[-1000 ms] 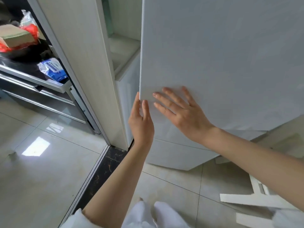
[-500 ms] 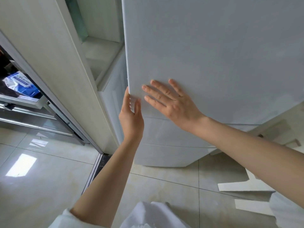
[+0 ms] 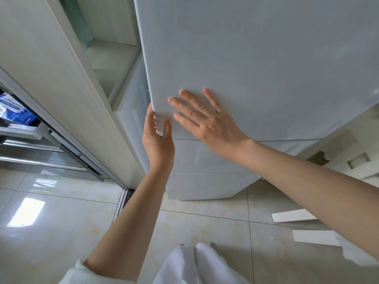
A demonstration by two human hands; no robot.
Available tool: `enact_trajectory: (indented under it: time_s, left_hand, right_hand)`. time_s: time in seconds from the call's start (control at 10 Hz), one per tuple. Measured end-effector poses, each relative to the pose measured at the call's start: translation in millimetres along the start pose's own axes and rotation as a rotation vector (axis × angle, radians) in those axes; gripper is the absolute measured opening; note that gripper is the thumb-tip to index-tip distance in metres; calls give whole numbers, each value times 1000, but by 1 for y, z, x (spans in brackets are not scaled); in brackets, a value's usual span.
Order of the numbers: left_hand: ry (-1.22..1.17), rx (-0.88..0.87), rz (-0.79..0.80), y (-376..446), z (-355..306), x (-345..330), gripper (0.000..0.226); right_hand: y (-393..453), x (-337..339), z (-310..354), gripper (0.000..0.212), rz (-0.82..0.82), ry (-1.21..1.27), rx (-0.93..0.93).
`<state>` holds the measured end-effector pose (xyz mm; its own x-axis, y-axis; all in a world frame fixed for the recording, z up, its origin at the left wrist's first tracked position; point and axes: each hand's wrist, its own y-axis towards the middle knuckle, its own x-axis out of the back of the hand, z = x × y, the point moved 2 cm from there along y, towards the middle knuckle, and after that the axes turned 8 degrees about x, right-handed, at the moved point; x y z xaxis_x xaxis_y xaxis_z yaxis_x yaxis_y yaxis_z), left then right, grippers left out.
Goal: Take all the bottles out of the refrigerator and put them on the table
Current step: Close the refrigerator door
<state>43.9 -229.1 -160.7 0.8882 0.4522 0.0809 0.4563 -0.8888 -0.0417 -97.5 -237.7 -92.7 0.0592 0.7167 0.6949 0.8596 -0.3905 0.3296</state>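
A white refrigerator stands in front of me, and its upper door (image 3: 256, 64) fills most of the view. My left hand (image 3: 159, 140) grips the lower left corner of that door, fingers behind the edge and thumb on the front. Flat on the door's front lies my right hand (image 3: 207, 119), fingers spread. A lower refrigerator door (image 3: 205, 173) sits beneath. No bottles are in view; the refrigerator's inside is hidden behind the door. No table is in sight.
A pale cabinet panel (image 3: 67, 83) stands close to the refrigerator's left side. Further left, a metal shelf holds a blue packet (image 3: 14, 111). White strips (image 3: 295, 216) lie on the tiled floor at the right.
The view has shifted closer and to the right. My left hand has closed around the door's lower left corner; my right hand stays flat on the door.
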Motion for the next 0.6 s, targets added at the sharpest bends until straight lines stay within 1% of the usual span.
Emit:
enact_trajectory:
  time_s: [0.1, 0.2, 0.4, 0.6]
  left_hand:
    - [17, 64, -4, -13, 3, 1, 57]
    - [31, 116, 0, -32, 4, 6, 62]
    - [181, 101, 66, -80, 7, 15, 44]
    - [194, 61, 91, -160, 23, 26, 36]
  right_hand:
    - [-7, 3, 14, 47, 75, 127, -50]
    - [-28, 9, 26, 52, 143, 269, -142]
    - [-77, 40, 41, 55, 231, 450, -303]
    - [-143, 79, 77, 53, 248, 498, -361]
